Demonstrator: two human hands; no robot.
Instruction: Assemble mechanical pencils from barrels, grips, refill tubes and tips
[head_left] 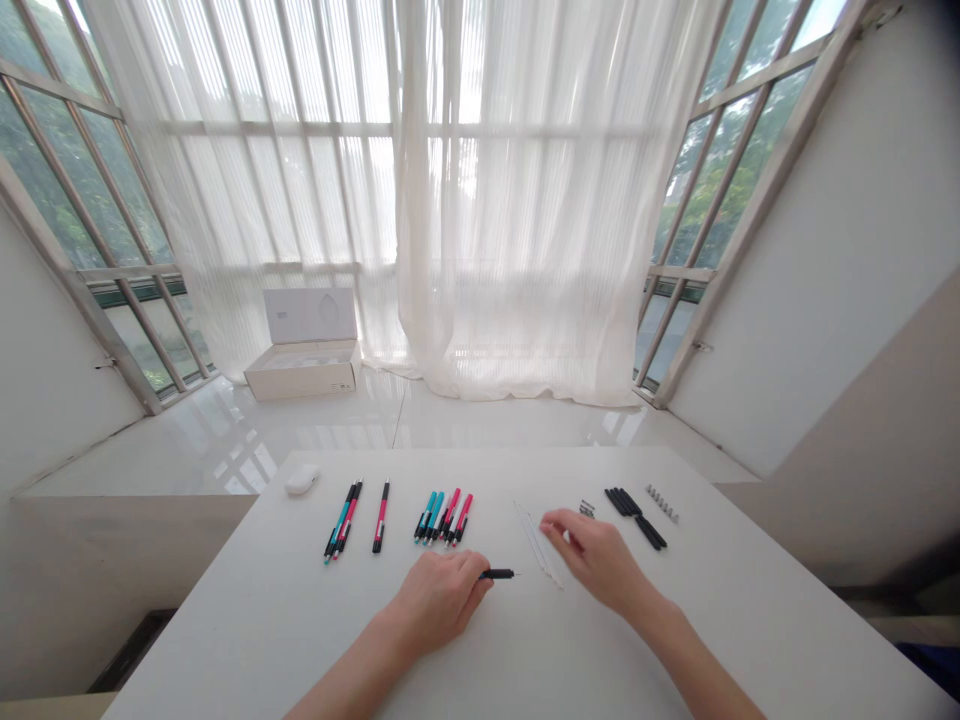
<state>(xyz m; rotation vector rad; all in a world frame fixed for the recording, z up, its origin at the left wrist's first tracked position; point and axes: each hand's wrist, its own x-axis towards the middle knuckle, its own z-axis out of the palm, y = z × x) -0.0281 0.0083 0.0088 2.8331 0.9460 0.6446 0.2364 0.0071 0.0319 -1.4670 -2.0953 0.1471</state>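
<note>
The person's left hand (439,600) has its grip closed around a black pen barrel (498,574), which sticks out past the fingers and holds nothing else. The barrel's long axis runs almost level, its thin tip pointing to 3 o'clock, and its rear end is hidden inside the hand. It sits low over the white surface (225,620), near the near edge at about 6 o'clock from the middle of the layout.

The right hand (592,560) has an open grip, fingers spread, with nothing in it. It is at 3 o'clock from the left hand. Whether it touches the surface cannot be told.

Directly ahead of the tip, at 3 o'clock and near it, lie thin pale refills (537,544), angled from 11 o'clock to 5 o'clock and just beside the right hand's fingertips. They stand between the barrel and the right hand.

At 11 o'clock from the left hand lie teal and pink pens (442,518). Further left are 2 more pen groups (343,520). At 1 o'clock from the right hand are black barrels (636,518), small silver parts (662,504) and a white oval object (301,480) far left. An open white box (304,345) stands on the floor beyond.
</note>
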